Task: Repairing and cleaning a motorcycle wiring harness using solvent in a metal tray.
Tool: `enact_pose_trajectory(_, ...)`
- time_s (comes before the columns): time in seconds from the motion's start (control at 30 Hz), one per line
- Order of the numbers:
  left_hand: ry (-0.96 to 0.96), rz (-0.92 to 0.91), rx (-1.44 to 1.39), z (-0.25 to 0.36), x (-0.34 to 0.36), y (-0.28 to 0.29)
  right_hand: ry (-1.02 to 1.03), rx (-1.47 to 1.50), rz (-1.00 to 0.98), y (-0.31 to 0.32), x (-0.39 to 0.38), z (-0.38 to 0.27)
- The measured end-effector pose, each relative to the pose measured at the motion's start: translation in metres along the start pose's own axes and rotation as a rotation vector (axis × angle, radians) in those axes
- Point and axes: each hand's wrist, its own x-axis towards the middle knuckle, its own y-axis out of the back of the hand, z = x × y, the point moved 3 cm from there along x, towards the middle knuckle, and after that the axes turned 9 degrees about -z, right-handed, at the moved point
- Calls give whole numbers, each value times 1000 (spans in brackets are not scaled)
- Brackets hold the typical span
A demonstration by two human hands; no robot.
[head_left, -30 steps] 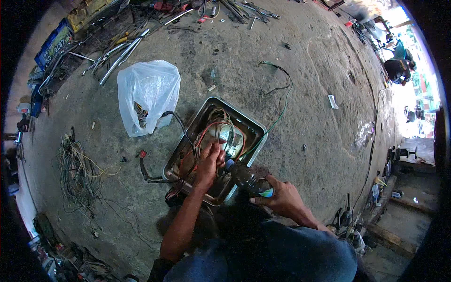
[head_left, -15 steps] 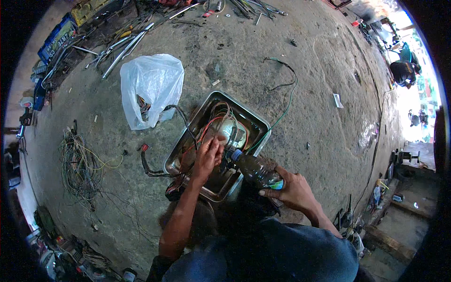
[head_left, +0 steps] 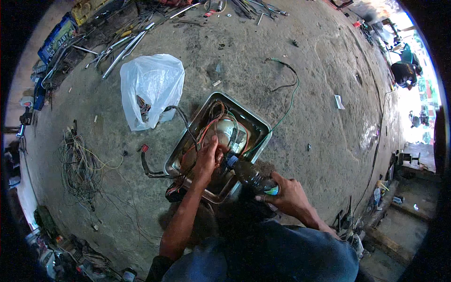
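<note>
In a metal tray point(head_left: 261, 125) on the floor lie looped red, dark and pale wires around a shiny rounded silver piece point(head_left: 235, 131). My left hand point(head_left: 206, 157) has its fingers closed on some of the wires over the tray. My right hand point(head_left: 286, 192) grips a plastic bottle point(head_left: 249, 174) of dark liquid, tilted so that its blue-tipped neck points into the tray beside my left fingers. Whether liquid is flowing is too small to tell. A green wire runs out of the tray to the upper right.
A white plastic bag point(head_left: 151, 87) with wires sits upper left of the tray. A tangled wire bundle point(head_left: 82, 167) lies left. Wrenches and bars point(head_left: 127, 47) lie along the top. A crouching person point(head_left: 404, 73) is at the far right; wooden steps point(head_left: 413, 216) are lower right.
Over the last half second the bottle in my right hand has shifted slightly down and left. My left hand stays on the wires. The view has shifted a little since a second ago.
</note>
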Motion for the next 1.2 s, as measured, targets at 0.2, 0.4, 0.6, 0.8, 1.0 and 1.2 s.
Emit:
enact_pose_trajectory(0.2, -69, -248, -143, 11, -9, -17, -23, 37, 15, -2, 1, -2)
enact_pose_trajectory(0.4, -56, -304, -244, 4, -9, -20, -24, 91, 21, 0, -2, -4)
enact_pose_trajectory(0.6, -132, -328, -315, 0, -3, -17, -19, 124, 39, -1, -3, -1)
enact_pose_trajectory(0.8, -73, -278, -426, -13, -3, -16, 13, 135, 57, -5, 1, 2)
enact_pose_trajectory(1.0, -144, -270, -484, -17, 1, -13, 23, 145, 73, -6, 3, 3)
enact_pose_trajectory(1.2, -160, -229, -459, -13, 2, -13, 22, 136, 106, -6, 2, 2)
